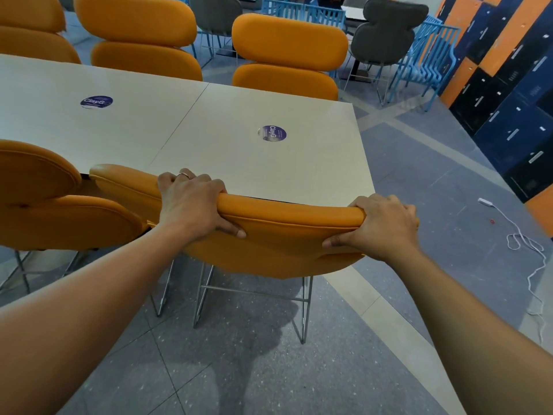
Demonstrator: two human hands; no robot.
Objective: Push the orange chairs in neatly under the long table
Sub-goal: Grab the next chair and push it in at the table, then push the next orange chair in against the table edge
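Observation:
An orange padded chair [284, 244] on thin metal legs stands at the near edge of the long pale table [209, 151], its backrest top touching or nearly touching the tabletop edge. My left hand [194, 205] grips the top of its backrest left of centre, and my right hand [386, 226] grips the right end. Another orange chair [45, 199] stands close beside it on the left. Across the table stand three more orange chairs, one to the right [287, 55], one in the middle [140, 40] and one at the far left [30, 28].
Two round purple stickers [271, 133] lie on the tabletop. Grey chairs [386, 34] and blue metal-frame chairs [425, 61] stand behind. Dark blue and orange lockers [508, 85] line the right wall. A white power strip [483, 201] with a looped cable [526, 247] lies on the floor at right.

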